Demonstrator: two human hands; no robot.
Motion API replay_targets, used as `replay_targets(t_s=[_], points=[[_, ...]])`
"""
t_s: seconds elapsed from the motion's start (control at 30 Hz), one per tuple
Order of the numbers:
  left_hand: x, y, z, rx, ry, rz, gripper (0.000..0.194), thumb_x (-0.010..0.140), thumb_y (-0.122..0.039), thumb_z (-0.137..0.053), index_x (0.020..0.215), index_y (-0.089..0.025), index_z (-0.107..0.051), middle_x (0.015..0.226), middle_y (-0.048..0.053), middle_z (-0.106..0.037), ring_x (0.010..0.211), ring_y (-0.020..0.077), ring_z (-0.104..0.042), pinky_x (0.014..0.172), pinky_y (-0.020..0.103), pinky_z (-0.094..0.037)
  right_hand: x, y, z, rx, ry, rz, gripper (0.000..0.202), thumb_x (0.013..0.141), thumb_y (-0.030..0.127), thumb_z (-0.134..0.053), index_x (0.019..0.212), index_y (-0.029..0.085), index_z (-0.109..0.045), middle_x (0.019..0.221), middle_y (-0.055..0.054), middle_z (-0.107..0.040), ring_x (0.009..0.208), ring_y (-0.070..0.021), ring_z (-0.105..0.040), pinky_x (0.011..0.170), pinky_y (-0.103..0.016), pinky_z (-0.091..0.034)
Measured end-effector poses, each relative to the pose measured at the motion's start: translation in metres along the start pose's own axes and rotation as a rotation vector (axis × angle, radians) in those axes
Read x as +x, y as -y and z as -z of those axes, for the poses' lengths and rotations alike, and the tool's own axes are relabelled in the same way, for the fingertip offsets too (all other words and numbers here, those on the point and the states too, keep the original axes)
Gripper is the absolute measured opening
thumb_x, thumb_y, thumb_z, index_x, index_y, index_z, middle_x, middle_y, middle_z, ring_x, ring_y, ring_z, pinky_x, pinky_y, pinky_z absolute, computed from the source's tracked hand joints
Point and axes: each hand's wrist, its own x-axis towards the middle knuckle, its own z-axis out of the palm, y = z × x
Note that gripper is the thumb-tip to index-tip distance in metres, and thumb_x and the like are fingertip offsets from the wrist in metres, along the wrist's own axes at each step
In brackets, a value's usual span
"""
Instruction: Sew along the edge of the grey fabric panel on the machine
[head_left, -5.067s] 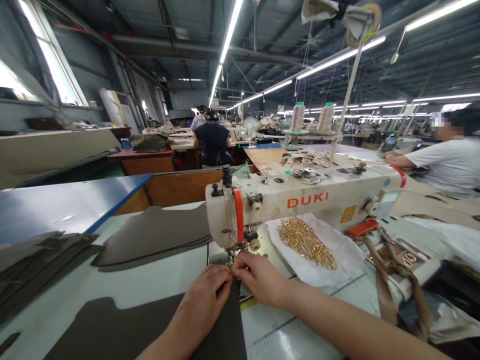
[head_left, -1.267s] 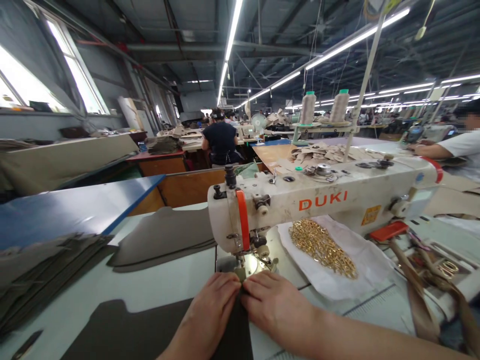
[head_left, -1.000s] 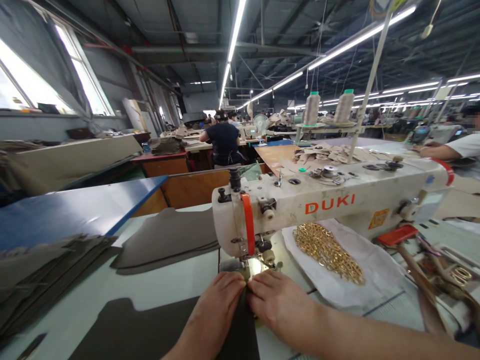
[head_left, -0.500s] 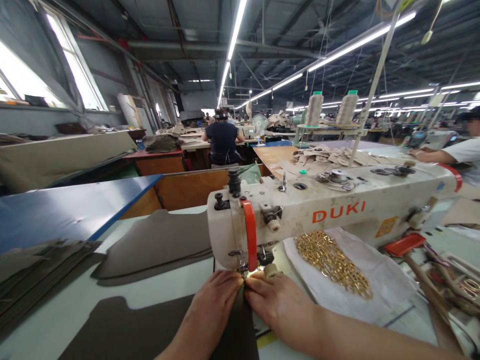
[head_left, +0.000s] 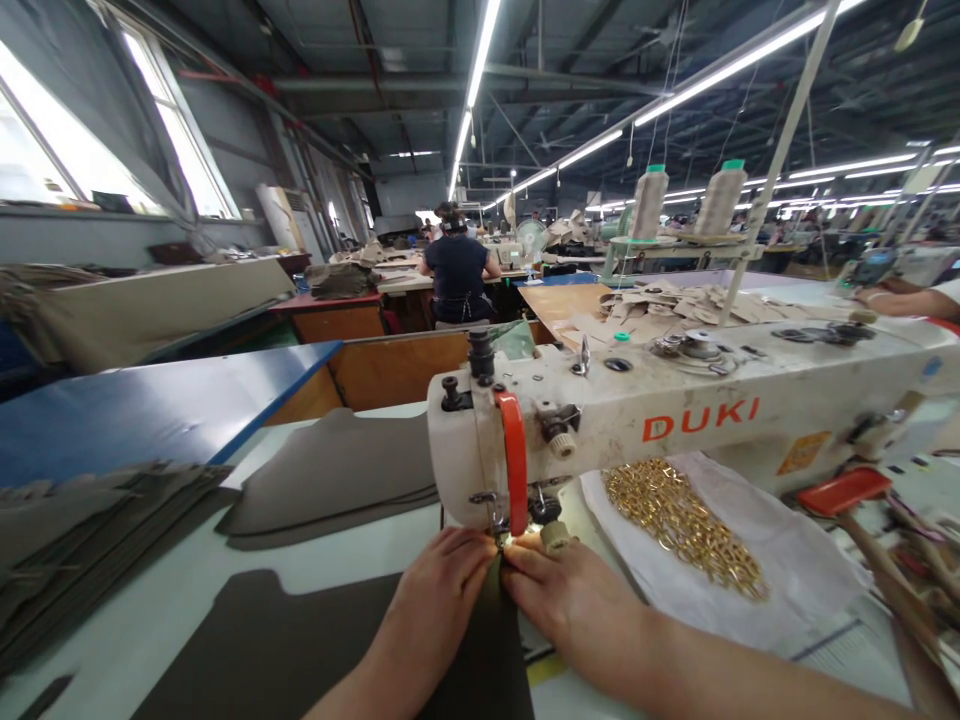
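- Since half a second ago your two hands have crept a little further under the head of the sewing machine; five seconds back they sat lower on the table, further short of the needle
- Your left hand lies flat, fingers together and pressed down on the dark fabric piece; it grips nothing, only pins the cloth
- Your right hand lies just beside it, fingertips touching the fabric's edge right at the lit spot under the needle; whether it pinches the edge or only presses, you cannot tell from here
- The fabric piece runs from the needle back toward you, beneath both hands and out to your left on the pale table
- Just right of your right hand a heap of gold rings lies on a white cloth
- To your left sit a grey cut panel and a stack of dark pieces
- Beyond, a seated person in a dark top works with their back to you
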Motion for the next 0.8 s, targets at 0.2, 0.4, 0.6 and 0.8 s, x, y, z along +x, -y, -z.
replay_targets(t_s=[0.2,0.4,0.6,0.8], points=[[-0.001,0.001,0.0,0.0,0.042,0.036,0.026,0.088,-0.014,-0.045,0.078,-0.02,-0.068,0.081,0.003,-0.073,0.079,0.0173,-0.068,0.074,0.028,-0.059,0.0,0.002,0.003,0.012,-0.021,-0.019,0.009,0.085,0.015,-0.064,0.091,0.013,-0.058,0.102,-0.008,-0.065,0.096,-0.0231,-0.06,0.079,-0.035,-0.051],[-0.006,0.001,0.005,0.007,0.053,0.015,0.026,0.09,-0.02,-0.044,0.088,-0.019,-0.07,0.087,0.005,-0.074,0.085,0.0184,-0.068,0.081,0.032,-0.059,-0.006,0.002,0.007,0.04,-0.084,0.0,0.006,0.089,0.018,-0.06,0.093,0.015,-0.058,0.103,-0.005,-0.066,0.098,-0.0189,-0.058,0.085,-0.031,-0.046],[-0.01,0.004,0.004,0.103,0.072,-0.028,0.036,0.094,-0.029,-0.037,0.094,-0.018,-0.071,0.092,0.006,-0.076,0.087,0.0181,-0.071,0.084,0.031,-0.058,-0.004,0.002,0.009,0.012,-0.043,0.02,0.008,0.093,0.02,-0.055,0.086,0.017,-0.057,0.088,-0.001,-0.063,0.085,-0.0171,-0.056,0.077,-0.031,-0.044],[-0.014,0.01,0.0,0.202,0.152,-0.07,0.038,0.092,-0.023,-0.035,0.096,-0.017,-0.072,0.097,0.007,-0.076,0.087,0.0177,-0.072,0.083,0.027,-0.057,-0.002,0.002,0.01,0.004,-0.008,0.026,0.007,0.091,0.022,-0.058,0.086,0.017,-0.057,0.089,-0.001,-0.063,0.087,-0.0171,-0.054,0.077,-0.03,-0.042]])
